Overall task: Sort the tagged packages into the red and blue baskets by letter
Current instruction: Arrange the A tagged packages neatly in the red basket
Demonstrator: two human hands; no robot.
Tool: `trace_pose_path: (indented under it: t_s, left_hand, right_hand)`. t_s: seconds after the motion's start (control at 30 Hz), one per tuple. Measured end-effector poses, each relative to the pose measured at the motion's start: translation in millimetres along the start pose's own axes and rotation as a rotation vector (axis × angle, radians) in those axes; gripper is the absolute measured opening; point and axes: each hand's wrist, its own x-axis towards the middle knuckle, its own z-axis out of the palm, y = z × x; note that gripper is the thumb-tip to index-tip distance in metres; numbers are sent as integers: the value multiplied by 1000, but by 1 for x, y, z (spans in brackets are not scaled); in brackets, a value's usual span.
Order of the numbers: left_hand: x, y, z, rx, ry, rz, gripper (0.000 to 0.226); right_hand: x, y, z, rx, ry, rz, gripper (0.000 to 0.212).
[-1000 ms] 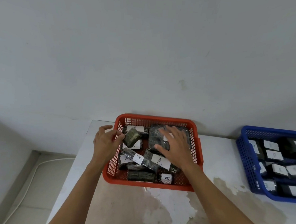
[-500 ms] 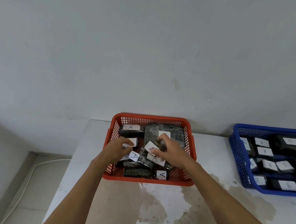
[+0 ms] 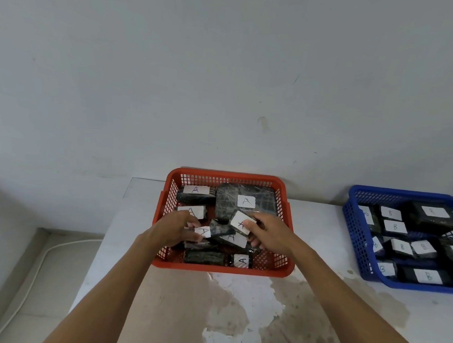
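The red basket (image 3: 287, 210) stands at the back of the table and holds several dark wrapped packages with white tags marked A. My right hand (image 3: 269, 237) is inside it and grips one A-tagged package (image 3: 239, 220), thumb on its tag. My left hand (image 3: 174, 230) reaches in from the left and pinches another dark A-tagged package (image 3: 217, 229) near the basket's middle. The blue basket (image 3: 349, 233) at the right edge holds several dark packages tagged B.
The table (image 3: 236, 319) has a worn, stained white top and ends close to the red basket's left side. A grey wall rises right behind both baskets. A white cable (image 3: 34, 265) runs along the floor at lower left.
Both hands went from lying over the basket to closing round packages inside it. The right hand has lifted its tagged package slightly; the left has moved in towards the middle.
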Motion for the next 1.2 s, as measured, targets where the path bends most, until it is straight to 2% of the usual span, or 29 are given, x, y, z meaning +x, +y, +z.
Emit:
trace_pose_path:
  t_s: [0.1,0.23,0.33,0.47,0.53,0.67,0.9,1.07,1.2]
  left_hand:
    - [-6,1,-12,-175,-25,12,41]
    - [-25,-3,-23,-216,65,19,33]
    - [-37,-7,-19,-136,243,31,43]
    - [-49,-15,-6,122,542,150,65]
    - [-53,-20,-2,207,608,133,67]
    - [-52,-24,5,250,616,146,72]
    - [-49,-27,9,178,627,133,63]
    - [-46,-33,9,188,615,140,61]
    - [-45,-35,6,212,618,159,57]
  right_hand:
    - [-8,3,-7,-75,66,-24,34]
    - [-18,6,-17,-73,107,-39,36]
    - [-23,7,-18,-187,112,-17,35]
    - [-25,6,-18,-317,75,36,28]
    - [-25,4,-18,-407,38,60,29]
    - [-23,-5,-18,-593,-3,102,27]
    - [-25,-14,-8,-879,201,173,19]
    - [-19,-11,-1,-609,243,164,19]
    - [-26,-6,-4,-632,298,111,20]
